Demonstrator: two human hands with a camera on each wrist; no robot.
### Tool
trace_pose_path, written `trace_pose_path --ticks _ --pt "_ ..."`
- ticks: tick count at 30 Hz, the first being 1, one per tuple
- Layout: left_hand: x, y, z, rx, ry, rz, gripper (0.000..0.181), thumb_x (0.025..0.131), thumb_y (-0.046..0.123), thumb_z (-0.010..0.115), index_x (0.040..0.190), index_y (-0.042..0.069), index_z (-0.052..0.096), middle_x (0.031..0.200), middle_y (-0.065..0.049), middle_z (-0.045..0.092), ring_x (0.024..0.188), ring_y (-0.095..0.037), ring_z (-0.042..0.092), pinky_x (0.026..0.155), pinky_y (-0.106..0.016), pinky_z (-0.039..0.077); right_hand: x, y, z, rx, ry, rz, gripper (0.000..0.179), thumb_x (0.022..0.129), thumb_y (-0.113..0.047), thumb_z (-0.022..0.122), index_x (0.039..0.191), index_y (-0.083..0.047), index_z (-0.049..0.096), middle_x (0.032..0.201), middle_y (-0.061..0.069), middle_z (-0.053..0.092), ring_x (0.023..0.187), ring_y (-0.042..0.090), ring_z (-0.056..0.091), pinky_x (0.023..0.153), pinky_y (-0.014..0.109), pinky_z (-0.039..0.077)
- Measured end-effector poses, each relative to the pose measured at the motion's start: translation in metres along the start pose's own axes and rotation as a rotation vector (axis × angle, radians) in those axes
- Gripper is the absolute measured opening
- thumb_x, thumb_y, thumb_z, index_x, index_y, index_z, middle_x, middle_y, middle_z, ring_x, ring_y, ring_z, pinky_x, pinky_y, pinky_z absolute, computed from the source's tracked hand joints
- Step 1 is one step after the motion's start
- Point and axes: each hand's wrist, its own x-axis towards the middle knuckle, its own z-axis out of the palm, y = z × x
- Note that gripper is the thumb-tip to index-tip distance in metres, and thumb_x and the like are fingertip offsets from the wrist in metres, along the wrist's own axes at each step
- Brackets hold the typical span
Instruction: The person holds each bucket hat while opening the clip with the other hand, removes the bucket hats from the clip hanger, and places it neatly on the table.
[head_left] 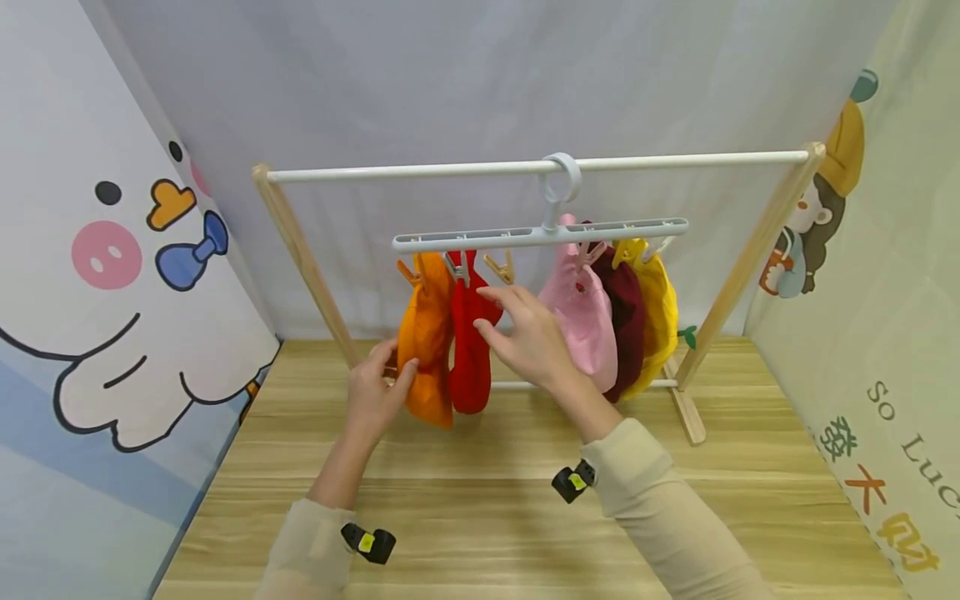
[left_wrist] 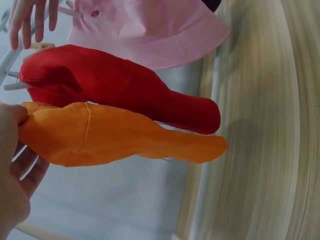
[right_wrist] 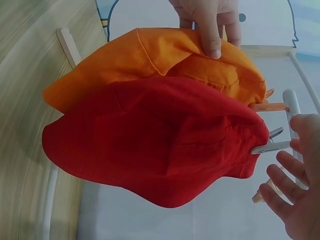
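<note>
My left hand [head_left: 372,390] holds the orange cap [head_left: 425,358] at its side, thumb in front and fingers behind. An orange clip [head_left: 409,273] pinches the cap's upper end. Beside it hangs the red cap [right_wrist: 170,140], held by a grey clip [right_wrist: 270,147]. Close to the right of the red cap is my right hand [head_left: 528,337], fingers spread and slightly bent, with nothing in them. Its fingertips are just below a tan clip [head_left: 500,267] that carries no cap. All the clips hang from a grey bar hanger [head_left: 472,239].
The hanger hooks over the white rod [head_left: 390,172] of a wooden-legged rack [head_left: 300,250]. Right of my right hand hang a pink bucket hat [head_left: 581,325], a maroon hat [head_left: 628,325] and a yellow hat [head_left: 660,325]. A wood-grain table [head_left: 480,517] lies below; printed cloths stand at both sides.
</note>
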Motion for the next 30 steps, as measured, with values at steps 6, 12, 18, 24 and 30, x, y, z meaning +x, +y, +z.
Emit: trace_pose_path --ticks 6,12,18,24,30 --pt "-0.002 0.004 -0.001 -0.002 -0.012 0.003 0.017 0.078 0.001 0.067 0.095 -0.001 0.064 0.083 -0.014 0.064 0.062 -0.022 0.064 0.052 -0.025 0.051 0.003 -0.006 0.002 0.02 0.02 -0.006 0.037 0.083 -0.023 0.066 0.117 -0.009 0.06 0.107 0.007 0.063 0.096 0.019 0.058 0.081 0.03 0.049" --pt "-0.006 0.006 -0.002 -0.007 -0.013 0.026 0.015 0.077 0.0 0.067 0.092 -0.001 0.064 0.078 -0.012 0.066 0.061 -0.02 0.063 0.052 -0.025 0.051 0.006 -0.013 0.005 0.042 0.035 -0.005 0.036 0.082 -0.021 0.066 0.116 -0.008 0.061 0.104 0.006 0.062 0.094 0.018 0.058 0.08 0.029 0.048" --pt "-0.01 0.009 -0.001 -0.006 -0.016 0.042 0.016 0.076 0.0 0.069 0.092 -0.001 0.064 0.077 -0.012 0.067 0.059 -0.019 0.062 0.05 -0.019 0.049 0.009 -0.021 0.007 0.035 0.031 0.011 0.036 0.083 -0.022 0.066 0.115 -0.008 0.061 0.104 0.007 0.062 0.093 0.018 0.059 0.082 0.029 0.047" --pt "-0.012 0.01 0.001 -0.018 -0.017 0.102 0.015 0.077 -0.001 0.068 0.091 -0.001 0.064 0.077 -0.011 0.067 0.061 -0.018 0.062 0.052 -0.02 0.05 0.013 -0.027 0.01 0.016 0.043 0.041 0.036 0.082 -0.023 0.067 0.114 -0.008 0.062 0.101 0.005 0.063 0.091 0.017 0.059 0.079 0.029 0.048" --pt "-0.015 0.013 0.002 -0.036 -0.011 0.121 0.015 0.076 -0.003 0.068 0.09 -0.001 0.063 0.077 -0.012 0.066 0.063 -0.018 0.062 0.053 -0.024 0.051 0.017 -0.037 0.014 -0.009 0.051 0.046 0.037 0.083 -0.026 0.067 0.114 -0.008 0.061 0.099 0.005 0.064 0.088 0.018 0.06 0.075 0.029 0.049"
